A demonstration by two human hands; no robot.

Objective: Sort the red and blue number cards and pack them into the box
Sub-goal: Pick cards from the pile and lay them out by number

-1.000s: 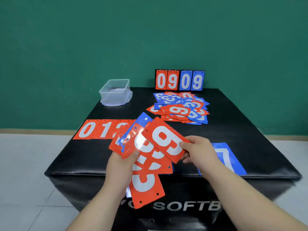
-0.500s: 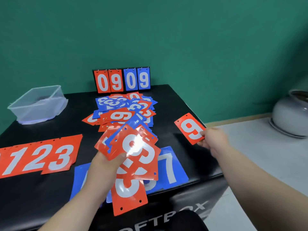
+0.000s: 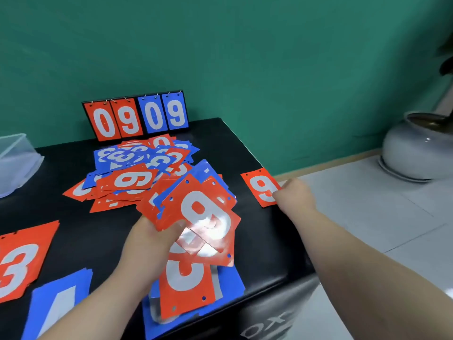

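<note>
On the black table (image 3: 257,148), a loose pile (image 3: 137,168) of red & blue cards sprawls far-centre, w/ the clear box (image 3: 14,160) at far left. Your L hand (image 3: 149,244) grips a fanned stack (image 3: 201,217) near-centre. Your R hand (image 3: 296,195) pinches a red 9 card (image 3: 261,187) by its near right corner, at the table's right edge.

wall (image 3: 269,57): plain teal-green, fills the whole back | skirting (image 3: 331,164): thin tan strip along its foot | floor (image 3: 382,217): pale grey tiles, darker grout lines | far right: fat grey glazed pot (image 3: 414,153) on a saucer, dark plant stem going up | worktop (image 3: 232,153): black padded block, kinda shiny, white lettering on front
</note>
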